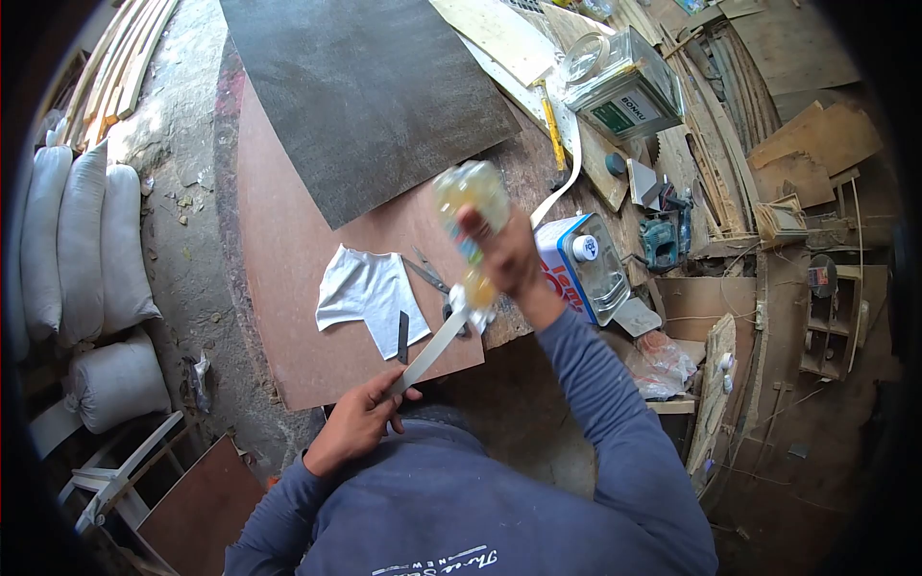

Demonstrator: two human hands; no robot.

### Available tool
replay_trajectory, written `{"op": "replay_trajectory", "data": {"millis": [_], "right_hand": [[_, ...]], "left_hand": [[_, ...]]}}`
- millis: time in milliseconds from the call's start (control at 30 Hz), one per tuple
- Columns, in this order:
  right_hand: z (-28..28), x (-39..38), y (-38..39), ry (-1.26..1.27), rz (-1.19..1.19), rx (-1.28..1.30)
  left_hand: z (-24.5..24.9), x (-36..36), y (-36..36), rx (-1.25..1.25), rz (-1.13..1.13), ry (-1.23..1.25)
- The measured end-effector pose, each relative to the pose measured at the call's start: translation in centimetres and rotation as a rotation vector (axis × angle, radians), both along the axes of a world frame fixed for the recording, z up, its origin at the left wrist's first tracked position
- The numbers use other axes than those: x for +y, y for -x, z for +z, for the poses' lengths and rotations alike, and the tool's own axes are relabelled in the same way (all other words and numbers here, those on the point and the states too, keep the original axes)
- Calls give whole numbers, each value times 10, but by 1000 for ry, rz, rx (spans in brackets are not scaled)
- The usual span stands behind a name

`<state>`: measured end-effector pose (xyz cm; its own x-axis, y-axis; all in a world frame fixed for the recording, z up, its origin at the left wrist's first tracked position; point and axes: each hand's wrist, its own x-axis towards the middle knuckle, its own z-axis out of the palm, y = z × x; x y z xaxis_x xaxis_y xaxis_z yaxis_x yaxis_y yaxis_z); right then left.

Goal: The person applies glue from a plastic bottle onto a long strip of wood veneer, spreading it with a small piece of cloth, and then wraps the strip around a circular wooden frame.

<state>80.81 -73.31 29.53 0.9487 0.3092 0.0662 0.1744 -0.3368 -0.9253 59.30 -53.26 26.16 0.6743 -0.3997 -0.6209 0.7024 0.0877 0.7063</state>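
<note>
My left hand [360, 422] is closed around the near end of a flat, pale strip [434, 353], which slants up and to the right. In my right hand [509, 254] is a clear plastic bottle [473, 187] with yellowish contents, tipped with its narrow end downward and slightly blurred. Its lower end overlaps the strip's far end, beside a crumpled white bit [480, 309]. On the reddish-brown board [288, 240] lies a white cloth [360, 288]. A dark, narrow flat tool [402, 336] rests over the cloth's edge, and scissors [428, 276] lie just right of it.
A large dark sheet [365, 86] covers the board's far part. To the right stand a blue-and-white can [586, 264], a clear square jar [629, 91], a yellow-handled hammer [550, 125] and a teal power tool [661, 240]. White sacks [82, 250] stack at the left.
</note>
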Motion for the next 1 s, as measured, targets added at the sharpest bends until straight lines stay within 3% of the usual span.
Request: {"op": "replay_trajectory", "data": {"millis": [33,67,200,300,433,567,633,767,867,1000], "right_hand": [[5,10,14,-103,42,3],[11,11,19,-50,113,38],[-19,-19,-37,232,-18,-104],[-15,-32,-74,259,-207,-168],[-6,-19,-55,233,-131,-34],[-1,16,-6,5,19,-95],[-1,7,-24,118,36,-118],[0,-36,-94,459,-205,-152],[8,-42,-119,340,-262,-317],[0,-42,-125,271,-328,-245]], "left_hand": [[0,0,0,0,2,5],[1,-1,0,-7,-8,-9],[1,-1,4,-8,-18,-27],[-1,-2,5,-11,-10,-23],[-3,-2,5,-28,24,-1],[1,0,0,-20,3,-21],[-2,0,5,-34,5,-35],[4,3,0,-19,-12,-36],[4,5,0,-23,-15,-46],[1,5,2,-32,-10,-25]]}}
